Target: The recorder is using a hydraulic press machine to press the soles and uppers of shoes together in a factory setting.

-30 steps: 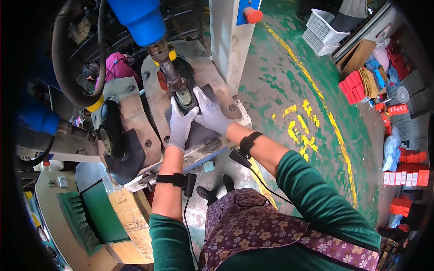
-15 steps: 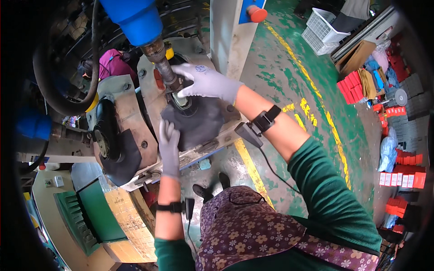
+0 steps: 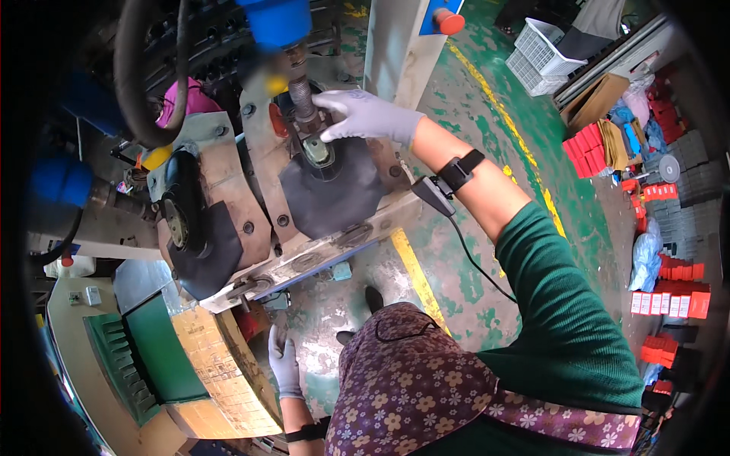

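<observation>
My right hand (image 3: 369, 115), in a pale grey glove, reaches to the lower end of a threaded press rod (image 3: 301, 90). Its thumb and fingers curve around the metal fitting (image 3: 322, 121) there; the far fingertips are partly hidden. Below the fitting, a metal foot (image 3: 317, 152) stands on a dark, flat rubbery piece (image 3: 334, 197) draped over the machine's curved plate. My left hand (image 3: 284, 366), gloved alike, is off the machine, low in front of its edge. Its fingers are stretched, and nothing shows in it.
A second press station (image 3: 179, 224) with another dark piece stands to the left. A blue cylinder (image 3: 277, 21) and thick hose (image 3: 129, 91) hang above. A red button (image 3: 449, 21) sits on the post. Lower left is a cardboard-sided table (image 3: 220, 357); boxes (image 3: 669, 304) line the right.
My left hand has come off the dark piece and dropped toward me, below the machine's edge. My right hand stays at the fitting. The view has shifted a little.
</observation>
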A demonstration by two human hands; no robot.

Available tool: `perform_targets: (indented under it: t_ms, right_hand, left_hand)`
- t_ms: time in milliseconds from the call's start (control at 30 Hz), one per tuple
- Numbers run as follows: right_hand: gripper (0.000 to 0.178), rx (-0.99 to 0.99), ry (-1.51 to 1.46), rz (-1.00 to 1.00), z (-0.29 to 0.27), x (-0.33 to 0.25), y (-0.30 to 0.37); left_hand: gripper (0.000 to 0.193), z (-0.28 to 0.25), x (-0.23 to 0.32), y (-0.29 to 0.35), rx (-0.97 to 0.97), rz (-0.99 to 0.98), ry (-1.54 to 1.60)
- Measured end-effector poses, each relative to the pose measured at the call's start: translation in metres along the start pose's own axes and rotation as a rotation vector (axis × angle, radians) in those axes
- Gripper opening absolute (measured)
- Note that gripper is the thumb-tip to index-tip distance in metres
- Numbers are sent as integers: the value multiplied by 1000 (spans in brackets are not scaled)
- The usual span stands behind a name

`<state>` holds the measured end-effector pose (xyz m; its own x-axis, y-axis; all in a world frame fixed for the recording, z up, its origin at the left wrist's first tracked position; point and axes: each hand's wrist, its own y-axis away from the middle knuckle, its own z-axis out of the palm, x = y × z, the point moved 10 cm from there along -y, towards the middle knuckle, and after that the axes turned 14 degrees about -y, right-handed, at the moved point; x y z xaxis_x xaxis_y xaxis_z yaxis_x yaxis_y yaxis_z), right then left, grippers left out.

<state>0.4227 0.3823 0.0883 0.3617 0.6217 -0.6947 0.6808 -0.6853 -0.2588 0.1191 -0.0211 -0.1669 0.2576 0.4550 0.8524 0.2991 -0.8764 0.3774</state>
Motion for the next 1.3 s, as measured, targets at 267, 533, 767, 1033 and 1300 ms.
perform_targets:
  t_ms: [267, 533, 767, 1033, 1300]
  right_hand:
    - [37, 518, -479, 380, 59, -16, 174]
    - [14, 482, -681, 1157, 258, -31, 435]
    - [29, 405, -650, 1022, 291, -58, 415]
    - [36, 189, -552, 540, 328, -105, 190]
    - [87, 501, -269, 227, 324, -133, -111]
  left_hand:
    - [50, -79, -188, 106, 176, -303, 130]
    - [39, -85, -365, 245, 106, -618, 260]
    - [18, -143, -449, 302, 61, -426, -98]
    - [10, -129, -444, 305, 336, -881, 662]
    - [50, -130, -409, 329, 560, -404, 480]
